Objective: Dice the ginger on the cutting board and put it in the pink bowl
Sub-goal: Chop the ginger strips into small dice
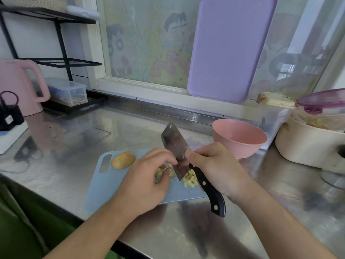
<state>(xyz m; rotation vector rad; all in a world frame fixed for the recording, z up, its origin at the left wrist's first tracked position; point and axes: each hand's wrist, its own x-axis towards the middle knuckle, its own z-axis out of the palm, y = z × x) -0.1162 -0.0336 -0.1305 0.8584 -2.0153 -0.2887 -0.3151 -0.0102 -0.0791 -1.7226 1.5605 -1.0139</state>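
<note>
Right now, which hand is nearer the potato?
Left. The left hand sits just right of the potato on the cutting board, over the ginger pieces. The right hand grips the cleaver farther right.

- Right hand (214, 165) grips cleaver (175, 146) at frame centre, blade tilted over blue board (104, 186).
- Left hand (147, 182) curls over diced ginger (189, 181).
- Potato (123, 160) on board, left.
- Pink bowl (240, 137) right of cleaver.

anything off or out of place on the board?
One thing: a whole potato lies at the far left of the blue cutting board, by the handle slot, unrelated to the ginger. Diced ginger stays on the board; pink bowl looks empty.
</note>
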